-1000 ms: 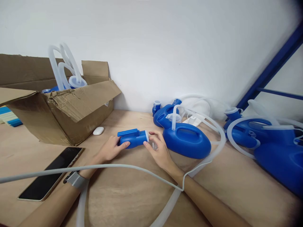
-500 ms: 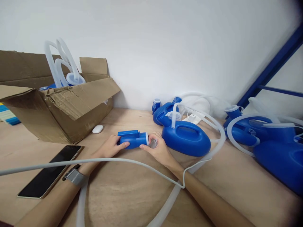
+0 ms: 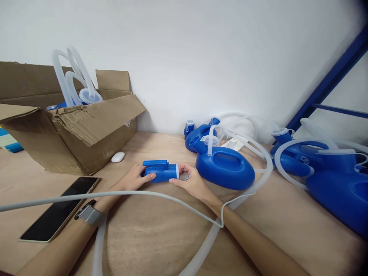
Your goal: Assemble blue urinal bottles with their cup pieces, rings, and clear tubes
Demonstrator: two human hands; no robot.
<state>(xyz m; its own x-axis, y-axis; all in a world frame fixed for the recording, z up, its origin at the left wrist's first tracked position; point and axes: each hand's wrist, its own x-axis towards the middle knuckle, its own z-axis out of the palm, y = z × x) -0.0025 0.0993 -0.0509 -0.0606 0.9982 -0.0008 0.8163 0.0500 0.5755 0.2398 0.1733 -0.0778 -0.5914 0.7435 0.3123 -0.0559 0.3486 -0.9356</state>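
A blue plastic urinal head (image 3: 163,173), tube-shaped with a flat handle along its top and a white rim at its right end, lies sideways between my hands. My left hand (image 3: 134,177) is closed on its left end, thumb in front. My right hand (image 3: 193,181) curls about the white-rimmed end, thumb against the lower edge and fingers behind it. Something clear, like a small cap (image 3: 184,176), shows inside the curl of the right hand; its shape is partly hidden. A blue urinal bottle (image 3: 225,168) with a handle stands just beyond the right hand.
An open cardboard box (image 3: 94,138) at left holds blue parts and white hoses. A phone (image 3: 59,211) and white earbud case (image 3: 117,157) lie on the wooden table. A grey cable (image 3: 161,196) crosses both forearms. More blue bottles (image 3: 336,184) and a white hose (image 3: 270,161) are at right.
The fingers of my right hand have shifted slightly, closing in around the white-rimmed end. The left hand keeps its hold, and the urinal head stays nearly in place.
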